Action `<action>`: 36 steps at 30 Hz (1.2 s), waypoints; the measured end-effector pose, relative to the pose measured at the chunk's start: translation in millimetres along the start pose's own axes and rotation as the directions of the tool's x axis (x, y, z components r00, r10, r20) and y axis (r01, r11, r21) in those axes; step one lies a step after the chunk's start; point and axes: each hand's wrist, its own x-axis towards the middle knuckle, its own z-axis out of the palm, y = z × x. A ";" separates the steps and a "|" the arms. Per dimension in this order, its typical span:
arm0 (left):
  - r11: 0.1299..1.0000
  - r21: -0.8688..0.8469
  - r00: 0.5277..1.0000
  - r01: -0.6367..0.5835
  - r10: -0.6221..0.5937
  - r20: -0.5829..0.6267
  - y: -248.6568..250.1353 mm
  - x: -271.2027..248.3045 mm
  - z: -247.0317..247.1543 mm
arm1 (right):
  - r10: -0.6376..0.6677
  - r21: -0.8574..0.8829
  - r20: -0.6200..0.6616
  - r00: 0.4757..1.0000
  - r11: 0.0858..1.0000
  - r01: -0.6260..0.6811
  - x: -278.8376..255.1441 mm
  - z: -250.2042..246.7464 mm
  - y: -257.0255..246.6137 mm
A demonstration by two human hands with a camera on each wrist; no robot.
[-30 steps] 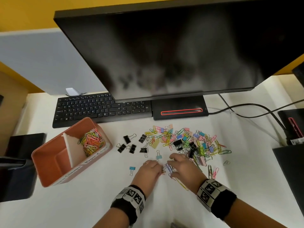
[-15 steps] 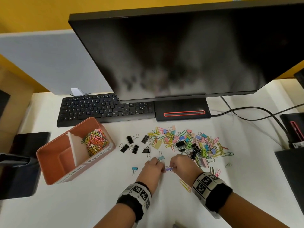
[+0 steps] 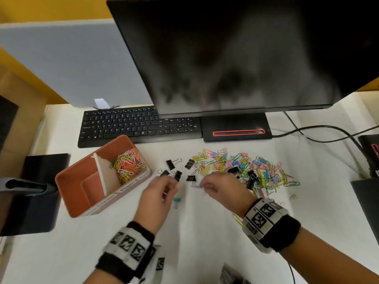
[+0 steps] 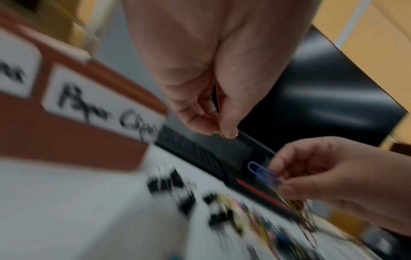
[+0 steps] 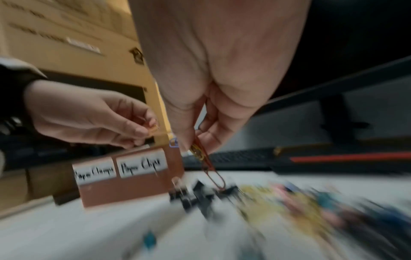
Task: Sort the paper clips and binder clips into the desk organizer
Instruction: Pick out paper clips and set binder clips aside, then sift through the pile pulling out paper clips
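The orange desk organizer [image 3: 72, 181] stands on the left of the desk, and its far compartment holds coloured paper clips [image 3: 127, 166]. My left hand [image 3: 174, 187] hovers right of it and pinches a small golden paper clip [image 5: 154, 129] between thumb and fingertips. My right hand [image 3: 205, 187] pinches a bunch of linked paper clips: a blue one [image 4: 262, 173] sticks out to the left, while yellow and red ones [image 5: 213, 173] hang below. A mixed pile of paper clips and binder clips [image 3: 246, 171] lies beyond the right hand. Black binder clips [image 3: 174, 171] lie beyond the left hand.
A teal binder clip [image 3: 176, 200] lies on the white desk below the left hand. A black keyboard [image 3: 133, 128] and the monitor base [image 3: 235, 130] stand behind the clips. Cables [image 3: 328, 132] run at the right. A dark object [image 3: 30, 193] stands left of the organizer.
Both hands have lifted off the desk and drawn apart. The left hand has moved left toward the organizer with one clip; the right keeps the blue clip and those linked to it.
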 end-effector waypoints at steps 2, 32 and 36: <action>0.997 0.028 0.992 0.076 -0.073 -0.100 -8.8 8.2 -43.2 | -0.105 0.029 -0.049 0.993 0.994 0.106 22.7 -0.6 -38.5; 0.934 0.322 0.929 -0.156 0.028 0.369 3.7 87.2 74.8 | 0.243 -0.207 -0.105 0.964 0.943 -0.261 45.8 -6.7 67.8; 0.959 0.254 0.910 -0.122 0.005 0.415 -6.5 67.3 64.1 | 0.230 -0.151 -0.042 0.972 0.961 -0.233 15.8 -1.3 71.6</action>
